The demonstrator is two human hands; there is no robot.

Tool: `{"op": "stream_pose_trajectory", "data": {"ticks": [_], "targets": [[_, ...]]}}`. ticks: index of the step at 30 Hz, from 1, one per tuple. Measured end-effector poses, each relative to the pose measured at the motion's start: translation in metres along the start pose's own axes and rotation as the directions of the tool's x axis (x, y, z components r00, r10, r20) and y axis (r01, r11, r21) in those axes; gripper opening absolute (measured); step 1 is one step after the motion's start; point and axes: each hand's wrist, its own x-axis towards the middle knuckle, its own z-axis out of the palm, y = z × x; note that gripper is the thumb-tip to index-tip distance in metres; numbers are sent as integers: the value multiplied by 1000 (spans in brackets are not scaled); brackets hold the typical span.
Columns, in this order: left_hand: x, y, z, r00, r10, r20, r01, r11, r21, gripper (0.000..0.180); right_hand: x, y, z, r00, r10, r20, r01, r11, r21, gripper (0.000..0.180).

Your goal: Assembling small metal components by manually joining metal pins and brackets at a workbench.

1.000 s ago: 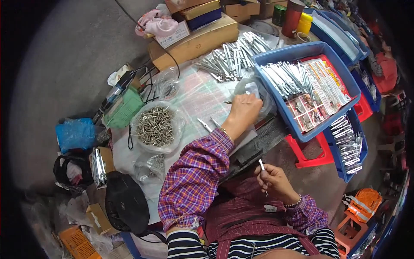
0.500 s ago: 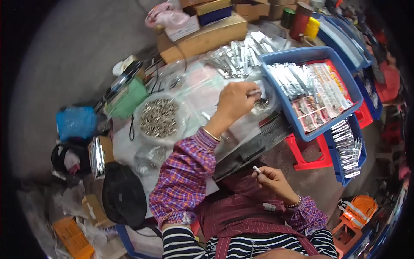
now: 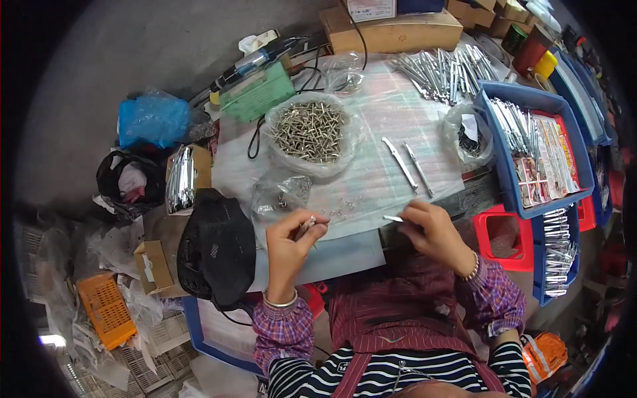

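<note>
My left hand [image 3: 286,249] is closed with a small metal part [image 3: 306,227] between thumb and fingers; its exact kind is hard to make out. It hovers by the near edge of the sheeted table, beside a crumpled clear bag [image 3: 279,194]. My right hand [image 3: 434,233] pinches a short silver metal strip [image 3: 393,218], which points left from the fingertips. Beyond the hands lie two slim silver metal strips [image 3: 399,164], side by side. A clear bag of rivet-like metal pins [image 3: 310,131] stands farther back. Several tiny parts [image 3: 342,207] are scattered between the hands.
At the right, a blue tray [image 3: 527,211] holds metal strips and printed packs, near a red stool [image 3: 504,266]. A small bag of dark parts [image 3: 470,136] sits beside it. A strip pile [image 3: 448,73] lies at the back. Left are a green box [image 3: 259,91] and black bag [image 3: 219,245].
My left hand has drawn back from the small bag of dark parts toward the near left. My right hand stays low with its strip. The view has shifted, showing more of the table.
</note>
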Motion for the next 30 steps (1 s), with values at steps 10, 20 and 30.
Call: {"op": "stream_pose_trajectory", "data": {"ticks": [10, 20, 30], "targets": [[-21, -19, 1, 998, 41, -43, -50, 973, -224, 13, 68, 12, 51, 997, -69, 34, 74, 977, -202, 20], [-20, -23, 18, 997, -74, -17, 65, 947, -314, 13, 66, 19, 45, 997, -81, 14, 82, 992, -101, 19], [-19, -4, 61, 991, -59, 120, 99, 926, -364, 13, -12, -9, 0, 765, 459, 453, -499, -23, 866, 12]]}}
